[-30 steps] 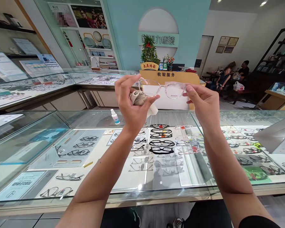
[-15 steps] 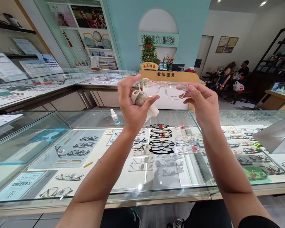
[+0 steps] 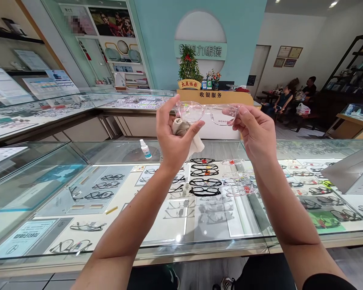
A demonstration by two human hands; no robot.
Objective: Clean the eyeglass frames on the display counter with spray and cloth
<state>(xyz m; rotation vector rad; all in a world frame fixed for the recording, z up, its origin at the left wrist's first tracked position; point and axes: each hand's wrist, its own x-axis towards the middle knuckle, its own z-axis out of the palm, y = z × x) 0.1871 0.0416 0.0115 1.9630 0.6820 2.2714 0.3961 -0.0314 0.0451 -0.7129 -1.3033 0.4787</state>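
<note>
Clear-framed eyeglasses (image 3: 208, 108) are held up level in front of me, above the glass display counter. My left hand (image 3: 174, 135) is closed on their left end, with the thumb below the lens and a finger at the upper corner. A beige cleaning cloth (image 3: 181, 128) is bunched in that same hand, its loose corner hanging down behind the thumb. My right hand (image 3: 257, 131) pinches the right end of the frame near the hinge; its lower fingers are curled in. The temples are mostly hidden behind the hands.
A white spray bottle (image 3: 145, 149) stands on the glass counter (image 3: 157, 249), left of my hands. Black-framed glasses (image 3: 205, 182) and clear-framed glasses (image 3: 238, 181) lie in rows below. Farther back are a cashier desk (image 3: 245, 98) and two seated people at the right.
My left hand has shifted slightly to the right with the cloth, and its grip at the left end of the eyeglasses has turned a little. My right hand has barely moved.
</note>
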